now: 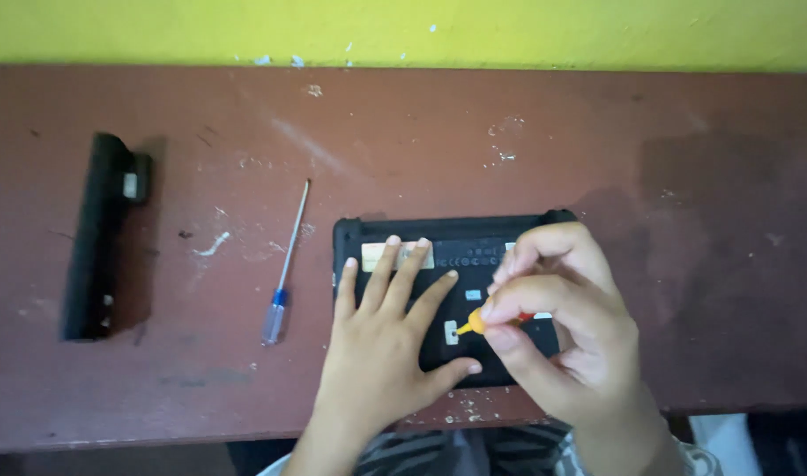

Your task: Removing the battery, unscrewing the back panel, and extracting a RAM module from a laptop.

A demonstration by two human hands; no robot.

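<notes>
Black plastic fills the middle of the scene: a small laptop (pixel 456 264) lies underside up on the table, near its front edge. The left hand (pixel 381 339) is spread flat on the casing, fingers splayed and open, pressing down and gripping nothing. The right hand (pixel 562 322) is closed around a small screwdriver (pixel 476 323) with an orange and red handle, pinched between thumb and fingertips, its tip resting against a pale patch on the casing.

To the left, well apart from the laptop, a second screwdriver (pixel 285 269) with a clear blue handle and a long thin shaft lies loose on the wood. Farther left sits a long black battery pack (pixel 99 238), alone.

The table (pixel 668 176) is worn reddish-brown wood, scuffed and flecked with white paint. Behind it runs a yellow-green wall (pixel 509 31), chipped along the bottom.
</notes>
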